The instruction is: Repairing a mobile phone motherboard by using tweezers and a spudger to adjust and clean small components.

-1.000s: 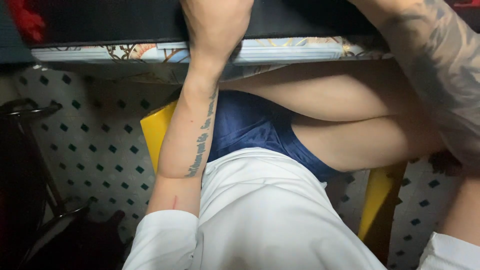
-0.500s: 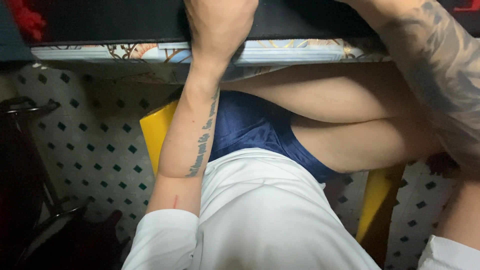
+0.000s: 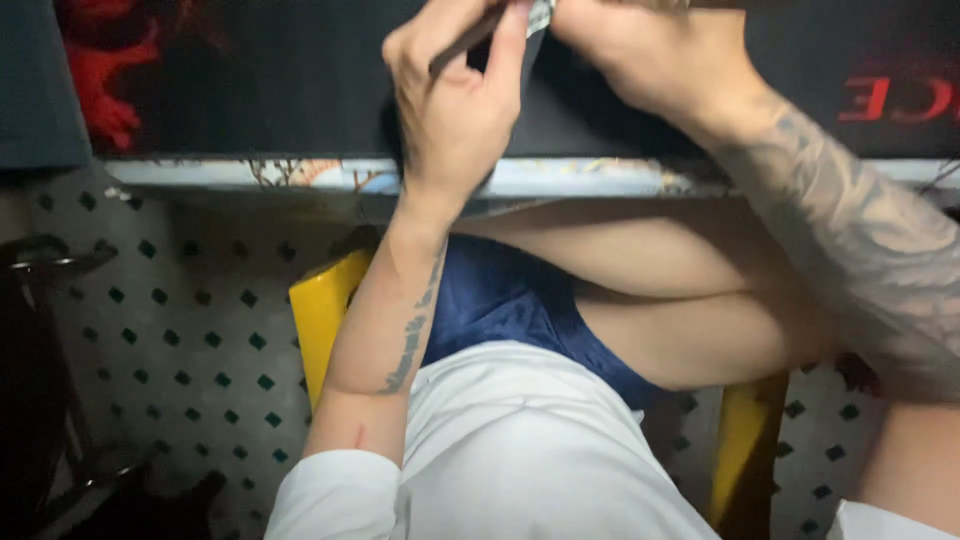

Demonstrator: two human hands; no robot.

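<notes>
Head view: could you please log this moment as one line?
left hand: pinching thin stick | right hand: touching small patterned item | table edge | yellow chair

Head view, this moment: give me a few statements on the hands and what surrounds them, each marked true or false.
1. The left hand is over the dark mat on the table. True.
2. The right hand hangs down beside the chair. False: it is up at the table, close to the left hand.
3. Both hands meet on a small pale thing at the top edge of the picture. True, though what it is cannot be told.
4. The chair under the person is red. False: it is yellow.
5. The floor is plain wood. False: it is pale tile with small dark green diamonds.
6. The person wears blue shorts and a white shirt. True.
</notes>
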